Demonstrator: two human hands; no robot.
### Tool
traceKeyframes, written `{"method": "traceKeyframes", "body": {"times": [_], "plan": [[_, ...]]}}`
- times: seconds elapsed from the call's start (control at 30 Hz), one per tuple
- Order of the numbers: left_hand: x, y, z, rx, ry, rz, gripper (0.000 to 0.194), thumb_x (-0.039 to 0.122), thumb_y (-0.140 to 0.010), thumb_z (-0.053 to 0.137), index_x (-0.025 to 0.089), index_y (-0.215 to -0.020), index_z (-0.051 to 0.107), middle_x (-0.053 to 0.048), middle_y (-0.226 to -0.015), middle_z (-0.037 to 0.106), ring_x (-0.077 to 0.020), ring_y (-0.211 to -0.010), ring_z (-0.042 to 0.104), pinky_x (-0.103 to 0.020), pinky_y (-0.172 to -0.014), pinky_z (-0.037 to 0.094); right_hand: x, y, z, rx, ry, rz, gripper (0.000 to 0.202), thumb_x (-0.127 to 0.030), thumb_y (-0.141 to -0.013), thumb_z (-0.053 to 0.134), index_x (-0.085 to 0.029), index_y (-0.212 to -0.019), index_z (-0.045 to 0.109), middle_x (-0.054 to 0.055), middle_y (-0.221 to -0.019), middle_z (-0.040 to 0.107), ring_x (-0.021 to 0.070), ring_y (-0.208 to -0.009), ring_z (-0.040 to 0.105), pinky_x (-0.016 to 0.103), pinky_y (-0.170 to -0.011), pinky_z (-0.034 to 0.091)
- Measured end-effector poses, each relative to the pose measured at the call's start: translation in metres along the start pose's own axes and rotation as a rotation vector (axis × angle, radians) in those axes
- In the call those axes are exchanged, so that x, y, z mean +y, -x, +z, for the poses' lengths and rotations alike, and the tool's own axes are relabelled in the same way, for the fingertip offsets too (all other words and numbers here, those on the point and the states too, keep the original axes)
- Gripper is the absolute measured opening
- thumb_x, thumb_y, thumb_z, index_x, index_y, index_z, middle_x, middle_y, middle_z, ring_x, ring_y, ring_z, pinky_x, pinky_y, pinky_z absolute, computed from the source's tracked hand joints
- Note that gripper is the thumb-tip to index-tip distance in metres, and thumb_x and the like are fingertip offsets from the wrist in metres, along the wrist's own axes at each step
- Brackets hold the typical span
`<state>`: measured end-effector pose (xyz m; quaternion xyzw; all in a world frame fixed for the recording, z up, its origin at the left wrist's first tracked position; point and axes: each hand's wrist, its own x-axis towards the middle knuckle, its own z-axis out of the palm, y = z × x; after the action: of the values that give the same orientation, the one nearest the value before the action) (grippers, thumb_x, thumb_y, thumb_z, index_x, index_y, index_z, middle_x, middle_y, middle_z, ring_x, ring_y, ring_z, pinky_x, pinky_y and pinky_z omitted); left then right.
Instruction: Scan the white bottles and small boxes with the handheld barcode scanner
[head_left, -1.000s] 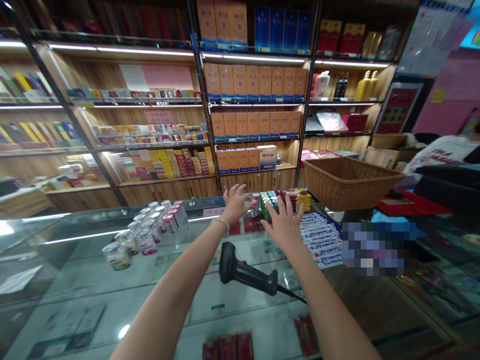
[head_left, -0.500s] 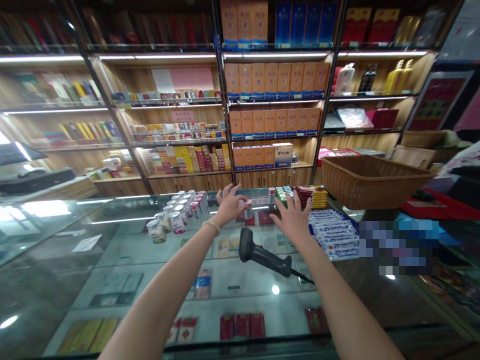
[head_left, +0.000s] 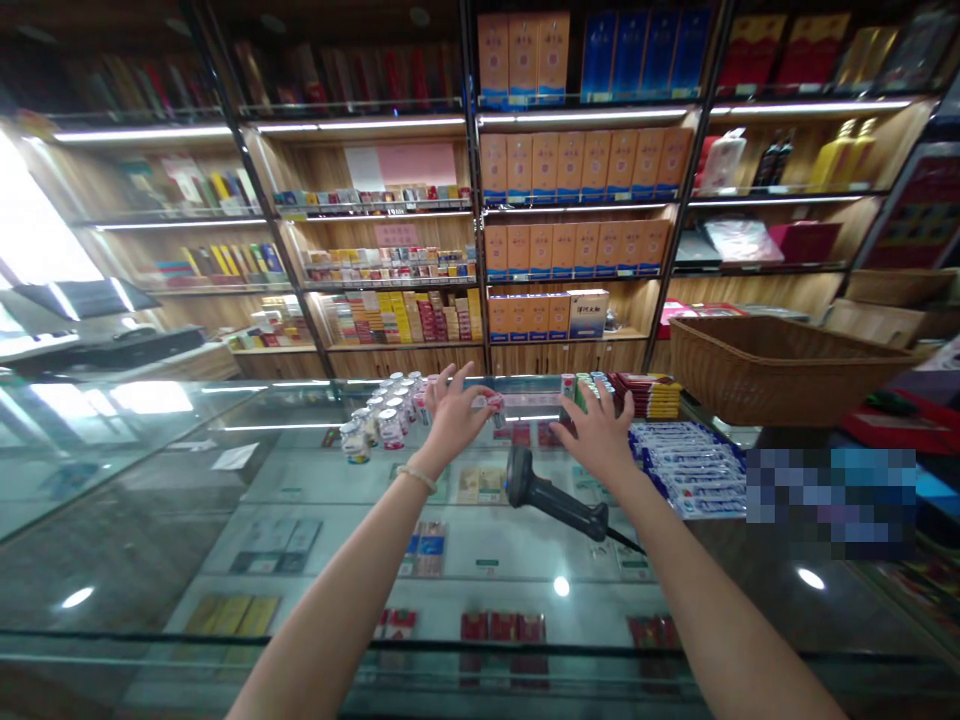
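On the glass counter, my left hand [head_left: 454,418] pinches a small pink-and-white container [head_left: 496,403] between thumb and forefinger, its other fingers raised. Just left of it stand rows of small jars with white lids [head_left: 391,425]. My right hand [head_left: 602,440] is open, fingers spread, in front of small green-and-white cylindrical packs [head_left: 587,384], partly covering them; whether it touches them I cannot tell. Between my forearms a black handheld barcode scanner [head_left: 555,496] lies on the glass, its cable running under my right forearm.
Blue-and-white packets [head_left: 694,465] lie in a row to the right, with stacked red and yellow packs [head_left: 652,396] behind. A wicker basket [head_left: 780,375] stands at the far right. Boxes fill the lit shelves [head_left: 585,210] beyond the counter. Cigarette packs [head_left: 504,628] show under the glass.
The view has swung left, so the counter and shelves sit further right. My left hand, still pinching the container, is slightly nearer the white-lidded jars. My right hand stays spread.
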<state>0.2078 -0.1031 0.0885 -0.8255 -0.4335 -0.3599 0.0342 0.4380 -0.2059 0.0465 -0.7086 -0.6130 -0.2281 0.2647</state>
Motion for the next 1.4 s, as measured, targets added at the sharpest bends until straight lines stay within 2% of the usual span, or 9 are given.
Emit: {"method": "traceKeyframes", "body": {"times": [0.17, 0.37, 0.7, 1.07, 1.4], "plan": [[0.001, 0.018, -0.010, 0.039, 0.031, 0.017, 0.020, 0.042, -0.092, 0.068, 0.029, -0.104, 0.078, -0.003, -0.162, 0.044, -0.0340, -0.155, 0.024, -0.059, -0.128, 0.016, -0.004, 0.001, 0.002, 0.008, -0.002, -0.047, 0.044, -0.048, -0.099, 0.055, -0.028, -0.137, 0.066, 0.013, -0.161, 0.046, 0.0360, -0.151, 0.030, 0.070, -0.120, 0.008], [0.004, 0.032, -0.015, 0.035, 0.014, 0.051, 0.016, 0.039, -0.091, 0.069, 0.031, -0.102, 0.077, -0.002, -0.161, 0.046, -0.0346, -0.154, 0.025, -0.061, -0.128, 0.015, -0.008, 0.001, -0.001, 0.007, -0.037, -0.060, 0.040, -0.049, -0.100, 0.055, -0.030, -0.133, 0.069, 0.011, -0.160, 0.048, 0.0340, -0.151, 0.031, 0.068, -0.119, 0.009], [0.018, 0.037, -0.021, 0.022, 0.002, 0.143, 0.018, 0.041, -0.092, 0.068, 0.033, -0.105, 0.077, 0.000, -0.161, 0.047, -0.0353, -0.153, 0.025, -0.062, -0.127, 0.013, -0.034, 0.000, -0.017, 0.021, -0.257, -0.106, 0.026, -0.045, -0.096, 0.064, -0.038, -0.119, 0.076, 0.004, -0.161, 0.047, 0.0318, -0.151, 0.030, 0.063, -0.119, 0.013], [0.025, 0.040, -0.018, 0.012, 0.007, 0.196, 0.017, 0.041, -0.093, 0.067, 0.034, -0.105, 0.077, 0.002, -0.162, 0.046, -0.0340, -0.153, 0.026, -0.061, -0.128, 0.011, -0.045, 0.001, -0.020, 0.036, -0.309, -0.116, 0.022, -0.045, -0.094, 0.067, -0.036, -0.110, 0.079, 0.002, -0.160, 0.048, 0.0318, -0.152, 0.028, 0.060, -0.120, 0.010], [0.026, 0.041, -0.019, -0.003, 0.005, 0.190, 0.021, 0.038, -0.093, 0.067, 0.036, -0.112, 0.076, 0.003, -0.163, 0.044, -0.0327, -0.153, 0.025, -0.059, -0.127, 0.011, -0.053, 0.000, -0.022, 0.037, -0.334, -0.093, 0.023, -0.042, -0.099, 0.060, -0.033, -0.104, 0.080, 0.002, -0.161, 0.047, 0.0314, -0.153, 0.027, 0.060, -0.120, 0.010]]}}
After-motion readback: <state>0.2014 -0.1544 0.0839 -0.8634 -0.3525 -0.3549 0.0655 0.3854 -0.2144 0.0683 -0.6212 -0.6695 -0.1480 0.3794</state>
